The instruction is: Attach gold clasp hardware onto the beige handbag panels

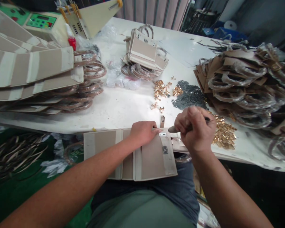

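Observation:
A beige bag panel [154,158] with pale strips lies open across my lap, its far edge against the table. My left hand [144,132] is closed on the panel's far edge, thumb and finger pressed together by a small white-framed slot. A dark metal plate [165,149] sits lower on the same strip. My right hand [196,126] is a fist around a hand tool [173,129]; its tapered grey end points left above the panel's corner, and the rest is mostly hidden. A small metal piece [162,121] lies on the table just beyond the panel.
Gold fittings [224,133] lie in a heap at right, with more gold fittings [160,88] and dark metal plates [190,96] behind. Stacked bag panels [38,66] stand at left, wrapped-handle bags [247,72] at right, more bag pieces [143,47] at the back. A machine [45,23] fills the back left.

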Demonstrator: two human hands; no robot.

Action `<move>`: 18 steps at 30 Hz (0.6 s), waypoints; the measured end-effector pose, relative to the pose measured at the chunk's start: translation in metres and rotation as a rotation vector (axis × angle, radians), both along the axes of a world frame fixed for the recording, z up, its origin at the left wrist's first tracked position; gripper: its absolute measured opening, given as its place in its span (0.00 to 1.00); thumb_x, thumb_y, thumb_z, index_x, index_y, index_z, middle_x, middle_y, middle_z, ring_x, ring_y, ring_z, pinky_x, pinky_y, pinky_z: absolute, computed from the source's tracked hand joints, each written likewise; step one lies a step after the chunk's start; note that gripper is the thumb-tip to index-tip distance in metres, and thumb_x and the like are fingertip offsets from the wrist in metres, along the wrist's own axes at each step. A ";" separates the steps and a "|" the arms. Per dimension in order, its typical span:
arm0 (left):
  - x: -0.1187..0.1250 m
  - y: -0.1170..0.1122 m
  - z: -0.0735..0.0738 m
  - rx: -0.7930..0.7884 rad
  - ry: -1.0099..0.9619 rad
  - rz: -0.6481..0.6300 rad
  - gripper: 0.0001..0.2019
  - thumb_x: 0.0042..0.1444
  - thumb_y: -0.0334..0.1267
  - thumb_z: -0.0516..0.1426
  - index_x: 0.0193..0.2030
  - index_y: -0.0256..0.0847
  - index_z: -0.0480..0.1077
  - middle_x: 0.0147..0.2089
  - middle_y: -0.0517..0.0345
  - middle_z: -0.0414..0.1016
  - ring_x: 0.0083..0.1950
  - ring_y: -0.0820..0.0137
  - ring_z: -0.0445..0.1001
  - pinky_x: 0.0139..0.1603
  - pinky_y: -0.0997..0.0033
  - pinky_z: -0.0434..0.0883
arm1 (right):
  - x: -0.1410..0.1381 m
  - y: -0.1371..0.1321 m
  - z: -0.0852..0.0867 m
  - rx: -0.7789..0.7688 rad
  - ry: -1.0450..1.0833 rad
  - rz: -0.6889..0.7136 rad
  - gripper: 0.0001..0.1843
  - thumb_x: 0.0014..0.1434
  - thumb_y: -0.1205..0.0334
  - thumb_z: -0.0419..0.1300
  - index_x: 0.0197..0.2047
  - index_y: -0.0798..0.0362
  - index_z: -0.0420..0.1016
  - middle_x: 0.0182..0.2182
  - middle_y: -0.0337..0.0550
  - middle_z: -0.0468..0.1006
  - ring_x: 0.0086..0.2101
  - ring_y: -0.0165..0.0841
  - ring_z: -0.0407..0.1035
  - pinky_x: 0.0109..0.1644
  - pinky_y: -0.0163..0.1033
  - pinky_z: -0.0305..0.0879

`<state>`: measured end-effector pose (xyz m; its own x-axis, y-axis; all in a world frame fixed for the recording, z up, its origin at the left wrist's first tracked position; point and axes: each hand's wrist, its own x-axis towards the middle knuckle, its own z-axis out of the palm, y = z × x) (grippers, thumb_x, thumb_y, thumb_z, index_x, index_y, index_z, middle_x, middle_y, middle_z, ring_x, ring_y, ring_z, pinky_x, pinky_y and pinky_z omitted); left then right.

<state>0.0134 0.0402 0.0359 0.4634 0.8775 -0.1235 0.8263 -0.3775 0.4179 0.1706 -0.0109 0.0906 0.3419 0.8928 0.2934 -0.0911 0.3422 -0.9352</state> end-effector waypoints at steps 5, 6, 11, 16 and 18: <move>0.000 -0.004 -0.001 -0.022 0.011 0.048 0.17 0.64 0.60 0.60 0.40 0.53 0.83 0.37 0.59 0.86 0.40 0.59 0.81 0.34 0.65 0.62 | -0.008 0.003 -0.013 -0.133 -0.162 0.038 0.28 0.66 0.47 0.67 0.20 0.48 0.62 0.15 0.32 0.62 0.17 0.28 0.57 0.21 0.37 0.54; 0.000 -0.004 -0.001 -0.019 0.010 0.045 0.17 0.64 0.60 0.60 0.40 0.53 0.83 0.38 0.59 0.86 0.40 0.58 0.81 0.34 0.64 0.62 | -0.009 0.003 -0.012 -0.121 -0.166 0.048 0.27 0.66 0.49 0.67 0.20 0.48 0.63 0.15 0.32 0.62 0.18 0.28 0.57 0.22 0.37 0.55; -0.002 -0.003 -0.006 0.016 -0.028 0.021 0.16 0.65 0.60 0.59 0.43 0.55 0.83 0.41 0.60 0.86 0.42 0.58 0.82 0.36 0.64 0.64 | -0.008 0.003 -0.006 0.003 -0.084 0.042 0.25 0.66 0.51 0.67 0.21 0.47 0.64 0.16 0.32 0.61 0.18 0.29 0.57 0.22 0.38 0.56; -0.003 -0.004 -0.005 -0.013 -0.023 0.036 0.17 0.64 0.60 0.60 0.41 0.53 0.83 0.39 0.58 0.86 0.41 0.58 0.81 0.36 0.63 0.65 | -0.013 0.001 -0.019 -0.121 -0.174 0.056 0.26 0.66 0.51 0.66 0.21 0.48 0.62 0.16 0.31 0.62 0.18 0.28 0.56 0.23 0.38 0.55; -0.004 -0.004 -0.006 0.004 -0.027 0.027 0.17 0.65 0.59 0.59 0.42 0.53 0.83 0.41 0.58 0.86 0.42 0.57 0.82 0.37 0.63 0.65 | -0.016 -0.001 -0.016 -0.079 -0.200 0.065 0.25 0.67 0.53 0.66 0.21 0.48 0.62 0.17 0.32 0.62 0.19 0.29 0.57 0.25 0.38 0.56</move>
<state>0.0096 0.0361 0.0302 0.4429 0.8901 -0.1075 0.8248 -0.3574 0.4382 0.1545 -0.0120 0.0743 0.2244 0.9339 0.2782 0.0792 0.2670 -0.9604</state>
